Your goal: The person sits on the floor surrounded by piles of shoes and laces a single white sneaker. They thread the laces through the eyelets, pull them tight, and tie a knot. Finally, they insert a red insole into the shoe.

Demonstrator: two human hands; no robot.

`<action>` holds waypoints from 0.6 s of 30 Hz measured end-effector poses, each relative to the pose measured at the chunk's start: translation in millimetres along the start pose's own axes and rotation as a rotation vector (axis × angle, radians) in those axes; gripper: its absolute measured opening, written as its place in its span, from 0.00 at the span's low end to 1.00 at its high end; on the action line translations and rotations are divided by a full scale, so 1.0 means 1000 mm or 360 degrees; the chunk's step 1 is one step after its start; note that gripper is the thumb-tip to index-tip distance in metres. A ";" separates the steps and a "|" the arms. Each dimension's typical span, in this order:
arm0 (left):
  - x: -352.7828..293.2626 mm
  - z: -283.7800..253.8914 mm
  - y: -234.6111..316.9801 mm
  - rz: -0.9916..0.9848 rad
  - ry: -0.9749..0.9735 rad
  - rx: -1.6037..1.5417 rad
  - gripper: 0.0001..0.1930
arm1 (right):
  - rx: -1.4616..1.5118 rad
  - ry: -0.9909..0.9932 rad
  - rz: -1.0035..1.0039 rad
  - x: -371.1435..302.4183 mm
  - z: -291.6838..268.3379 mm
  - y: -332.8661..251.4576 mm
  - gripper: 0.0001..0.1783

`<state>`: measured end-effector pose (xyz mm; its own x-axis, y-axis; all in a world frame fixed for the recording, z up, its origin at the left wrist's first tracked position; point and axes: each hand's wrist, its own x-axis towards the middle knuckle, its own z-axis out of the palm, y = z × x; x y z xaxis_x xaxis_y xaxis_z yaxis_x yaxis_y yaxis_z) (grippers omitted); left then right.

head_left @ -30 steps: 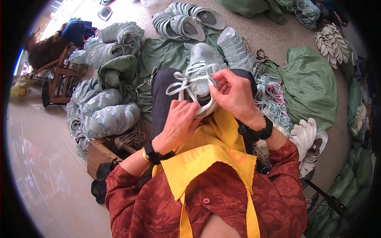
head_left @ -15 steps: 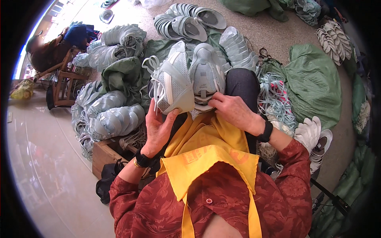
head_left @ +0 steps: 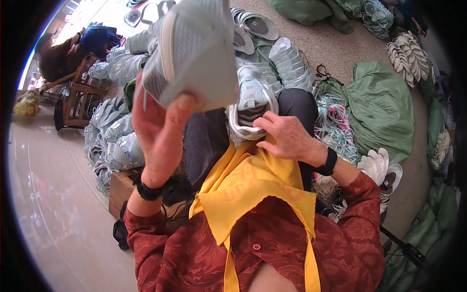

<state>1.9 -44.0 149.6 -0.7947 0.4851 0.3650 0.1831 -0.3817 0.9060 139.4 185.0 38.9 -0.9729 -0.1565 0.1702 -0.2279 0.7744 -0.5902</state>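
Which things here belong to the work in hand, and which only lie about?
In hand: left hand lifts a grey shoe; right hand rests on the lap shoe.
Lying about: shoe piles, green sacks, lace bundle, white soles.

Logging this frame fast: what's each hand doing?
Left hand: closed, holding up a pale grey shoe.
Right hand: resting on a second shoe in the lap.

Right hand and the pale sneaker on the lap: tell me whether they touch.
Touching. The head view shows the right hand with its fingertips pressed on the heel end of the pale sneaker lying on the lap.
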 end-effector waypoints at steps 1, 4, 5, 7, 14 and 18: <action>0.011 -0.001 0.003 -0.0023 -0.0015 -0.0044 0.28 | -0.0077 0.0032 0.0010 0.002 -0.003 0.000 0.18; 0.033 0.005 0.007 -0.0024 -0.0064 -0.0187 0.23 | -0.0250 0.0121 0.0052 0.003 -0.005 -0.002 0.18; 0.036 0.008 0.007 -0.0012 -0.0081 -0.0236 0.22 | -0.0298 0.0149 0.0068 0.002 -0.005 -0.002 0.18; 0.036 0.016 0.008 -0.0035 -0.0114 -0.0260 0.22 | -0.0201 0.0147 0.0191 0.006 -0.011 -0.009 0.18; 0.023 0.050 0.026 -0.0040 -0.0231 -0.0384 0.32 | -0.0269 0.0407 0.0155 0.035 -0.022 0.015 0.18; 0.042 0.029 0.021 0.0139 -0.0414 -0.0451 0.26 | -0.0302 0.0285 0.0089 0.032 -0.027 0.006 0.16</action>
<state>-10.4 -8.4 189.8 -0.6034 0.6104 0.5132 0.0474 -0.6150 0.7871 107.7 201.6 62.5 -0.9575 -0.0123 0.2881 -0.1459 0.8824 -0.4473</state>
